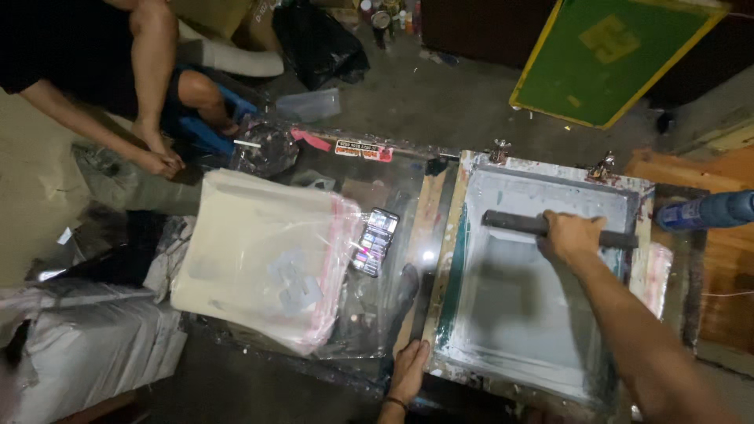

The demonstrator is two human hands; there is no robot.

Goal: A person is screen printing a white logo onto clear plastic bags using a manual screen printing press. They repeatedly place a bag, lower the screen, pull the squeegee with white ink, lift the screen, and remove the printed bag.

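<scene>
While the right grip (572,235) clenches a dark squeegee (518,224) across the printing screen (526,306), the left grip (410,369) rests flat, released, on the frame's near edge.

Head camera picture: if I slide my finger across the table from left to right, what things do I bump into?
Stack of bagged cloth → phone → left hand on the frame's corner → printing screen → right hand gripping the squeegee → blue spray can.
</scene>
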